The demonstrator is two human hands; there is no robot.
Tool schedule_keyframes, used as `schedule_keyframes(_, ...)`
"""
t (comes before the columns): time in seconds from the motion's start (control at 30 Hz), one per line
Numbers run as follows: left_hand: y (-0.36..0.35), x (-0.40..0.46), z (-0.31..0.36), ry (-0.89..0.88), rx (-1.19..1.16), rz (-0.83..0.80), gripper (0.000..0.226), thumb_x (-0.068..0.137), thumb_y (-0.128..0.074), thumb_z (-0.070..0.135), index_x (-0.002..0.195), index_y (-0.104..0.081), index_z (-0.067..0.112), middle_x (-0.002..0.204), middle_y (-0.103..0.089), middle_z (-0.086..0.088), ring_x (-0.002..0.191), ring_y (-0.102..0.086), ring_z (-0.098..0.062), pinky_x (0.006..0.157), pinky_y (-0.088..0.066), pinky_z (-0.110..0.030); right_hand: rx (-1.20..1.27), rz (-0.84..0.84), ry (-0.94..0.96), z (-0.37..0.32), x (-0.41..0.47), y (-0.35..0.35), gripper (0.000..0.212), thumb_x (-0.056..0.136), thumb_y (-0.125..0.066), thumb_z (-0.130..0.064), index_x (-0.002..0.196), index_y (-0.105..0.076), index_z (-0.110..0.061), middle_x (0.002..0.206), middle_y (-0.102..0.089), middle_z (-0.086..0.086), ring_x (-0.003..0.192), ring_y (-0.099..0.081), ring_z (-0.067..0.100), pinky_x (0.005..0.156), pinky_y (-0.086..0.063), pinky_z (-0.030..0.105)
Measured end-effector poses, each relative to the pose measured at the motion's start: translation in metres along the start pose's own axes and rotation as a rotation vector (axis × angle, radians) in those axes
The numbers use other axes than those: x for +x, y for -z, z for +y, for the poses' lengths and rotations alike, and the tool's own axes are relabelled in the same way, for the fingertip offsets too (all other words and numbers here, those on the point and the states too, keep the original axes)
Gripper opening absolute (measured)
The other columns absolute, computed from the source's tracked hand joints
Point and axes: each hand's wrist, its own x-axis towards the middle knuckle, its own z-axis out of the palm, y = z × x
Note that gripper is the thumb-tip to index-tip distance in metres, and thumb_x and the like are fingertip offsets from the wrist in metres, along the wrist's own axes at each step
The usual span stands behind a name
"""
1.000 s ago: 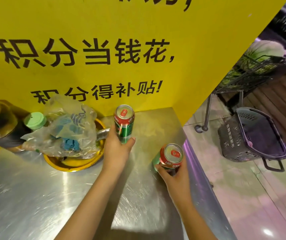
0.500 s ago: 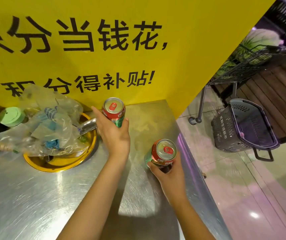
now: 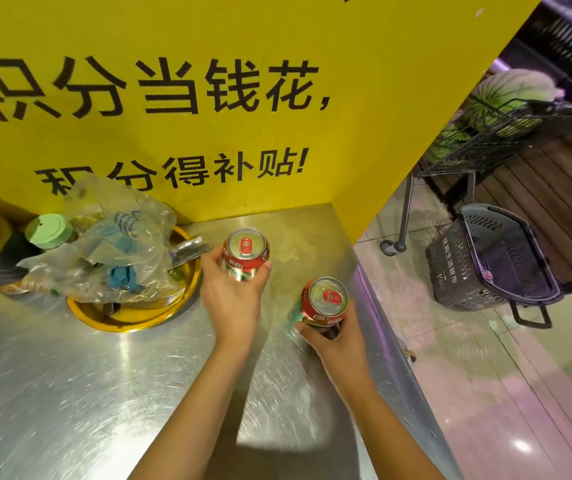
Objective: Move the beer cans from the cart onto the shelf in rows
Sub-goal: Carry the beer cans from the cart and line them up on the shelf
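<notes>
Each hand grips 1 upright beer can by its side, tops clear, probably so both set down standing. The left hand [image 3: 234, 292] holds the left can [image 3: 245, 255] near the steel desk's [image 3: 69, 393] far right corner; the right hand [image 3: 338, 337] holds the right can [image 3: 324, 304] at the right edge, forearms reaching forward.

Two beer cans stand near the surface's [image 3: 69, 393] far right corner: one [image 3: 245, 259] by the back wall, the other [image 3: 325, 303] nearer the right edge. Left of them a tray [image 3: 132, 315] holds a plastic bag [image 3: 111, 247]. On the floor to the right sits a basket [image 3: 492, 261], a cart [image 3: 506, 133] behind it.
</notes>
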Motion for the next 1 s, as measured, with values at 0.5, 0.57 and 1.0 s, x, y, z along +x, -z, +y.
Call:
schedule_keyframes(0.5,0.144,-0.127,0.026,0.048,-0.208,-0.059,0.044,0.069,-0.080,0.015,0.103,-0.053,0.018,0.100,-0.061,0.003,0.093,-0.058,-0.007,0.081,-0.048,-0.021,0.109,-0.270,-0.065,-0.031,-0.104,0.049,0.071,0.044,-0.088,-0.025,0.109,-0.060,-0.026,0.100,-0.070,-0.004,0.095,-0.066,0.012,0.071,-0.052,0.016)
schedule_keyframes(0.57,0.167,-0.154,0.033,0.041,-0.218,-0.032,0.041,0.070,-0.079,0.017,0.101,-0.053,0.020,0.101,-0.062,0.002,0.096,-0.058,-0.010,0.081,-0.046,-0.023,0.123,-0.336,-0.052,-0.042,-0.120,0.053,0.067,0.044,-0.088,-0.024,0.105,-0.059,-0.026,0.096,-0.071,-0.003,0.090,-0.068,0.014,0.068,-0.053,0.017)
schedule_keyframes(1.0,0.329,-0.326,0.039,0.059,-0.249,0.545,0.056,0.044,-0.071,0.052,0.092,-0.059,0.025,0.083,-0.067,0.008,0.076,-0.063,0.001,0.070,-0.047,-0.021,0.241,-0.931,0.072,-0.096,-0.257,0.001,0.073,0.039,-0.078,-0.037,0.108,-0.061,-0.020,0.093,-0.074,0.000,0.084,-0.070,0.010,0.062,-0.052,0.015)
